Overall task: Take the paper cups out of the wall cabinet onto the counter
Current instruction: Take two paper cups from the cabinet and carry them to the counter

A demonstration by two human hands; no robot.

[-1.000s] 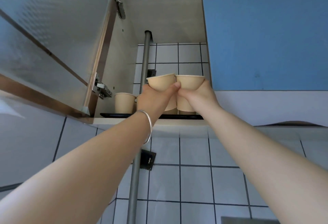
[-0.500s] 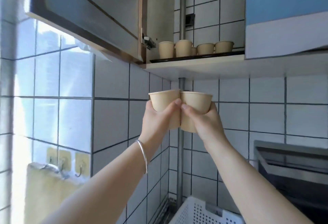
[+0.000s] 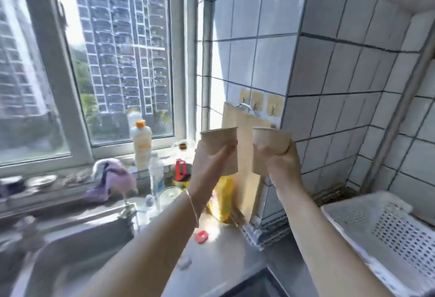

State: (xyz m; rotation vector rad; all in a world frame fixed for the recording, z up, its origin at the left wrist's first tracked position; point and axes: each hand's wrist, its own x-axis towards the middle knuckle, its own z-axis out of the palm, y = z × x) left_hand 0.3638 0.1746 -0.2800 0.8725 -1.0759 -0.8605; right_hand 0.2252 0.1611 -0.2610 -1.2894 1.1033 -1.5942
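Left hand [image 3: 207,157] and right hand [image 3: 282,162] each gripped a cup [image 3: 221,148] — out of the cabinet, high above the bench [image 3: 223,249], not yet set down.

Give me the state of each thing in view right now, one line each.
left hand: gripping a paper cup, raised above the counter
right hand: gripping the other paper cup
left cup: upright, held in air
right cup: tilted toward the camera, held in air
cutting board: hanging on wall hooks
white basket: on the counter
window: shut
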